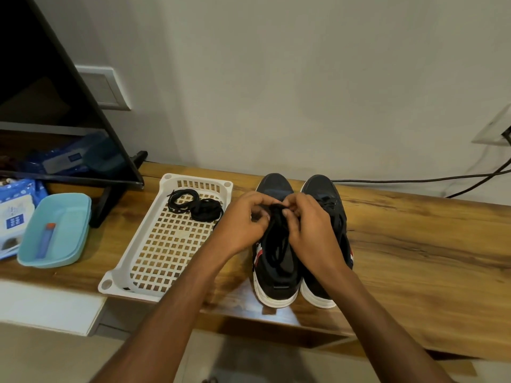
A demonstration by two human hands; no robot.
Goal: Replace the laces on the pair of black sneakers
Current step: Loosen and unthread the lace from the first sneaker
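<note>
Two black sneakers stand side by side on the table. The left hand and right hand both pinch the black lace on the left sneaker.

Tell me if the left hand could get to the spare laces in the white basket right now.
Probably yes. The spare laces lie uncovered at the far end of the open basket, just left of the left hand, with nothing between. But that hand is pinching the lace on the left sneaker and must let go first.

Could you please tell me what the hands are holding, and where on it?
Both the left hand and right hand pinch the black lace of the left black sneaker, near its top eyelets.
</note>
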